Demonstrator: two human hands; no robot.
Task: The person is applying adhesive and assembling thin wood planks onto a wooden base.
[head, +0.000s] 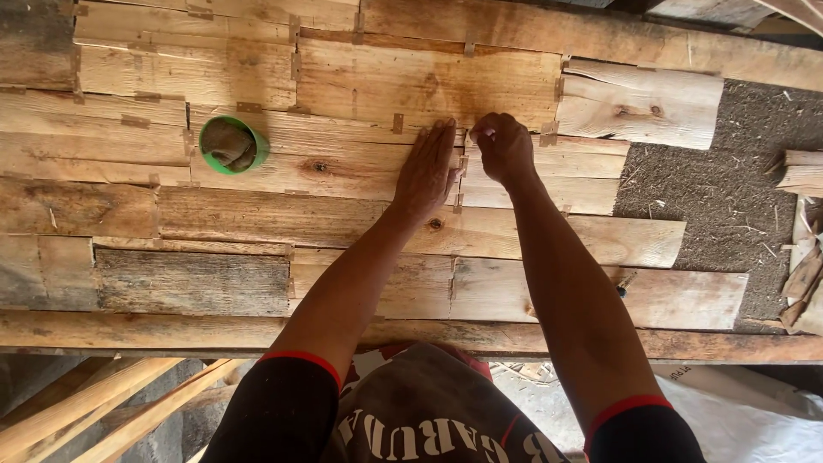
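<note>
My left hand (426, 171) lies flat, fingers together, on thin wood veneer sheets (377, 86) laid edge to edge on a work surface. My right hand (503, 147) is just to its right, fingers curled and pinched at a seam between sheets; whether it holds something small is too hard to tell. Small brown tape strips (397, 123) bridge the seams. A green tape roll (233, 145) sits to the left of my left hand.
A long wooden beam (171, 330) runs along the near edge. At the right lies a patch of dark bark and sawdust (729, 189) with loose veneer scraps (801, 283). Wooden poles (103, 403) slant at the lower left.
</note>
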